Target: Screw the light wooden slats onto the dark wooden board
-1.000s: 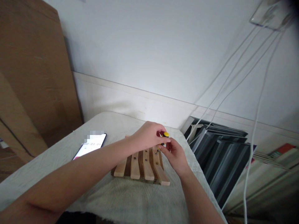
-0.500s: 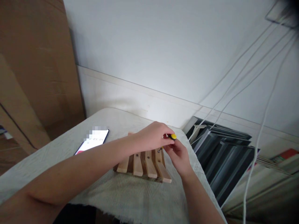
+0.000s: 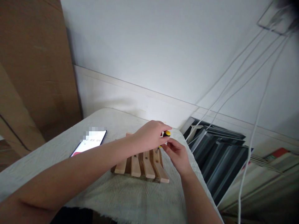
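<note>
A small wooden slatted rack (image 3: 142,165) with several pale slats lies on the white cloth-covered table (image 3: 130,199). A short screwdriver with a black and yellow handle (image 3: 166,134) stands upright over the rack's far right slat. My left hand (image 3: 150,135) reaches across and is closed round the handle from the left. My right hand (image 3: 177,154) pinches the lower part of the screwdriver from the right, its fingers curled. The tip of the tool is hidden between my hands.
A phone (image 3: 90,142) with a lit timer screen lies on the cloth to the left. Brown cardboard (image 3: 30,71) leans at the left. Dark grey panels (image 3: 221,149) stand beside the table's right edge. White cables (image 3: 254,118) hang down the wall.
Both hands stay on the screwdriver over the rack. My left fingers have shifted slightly on the handle. The view itself has drifted a little.
</note>
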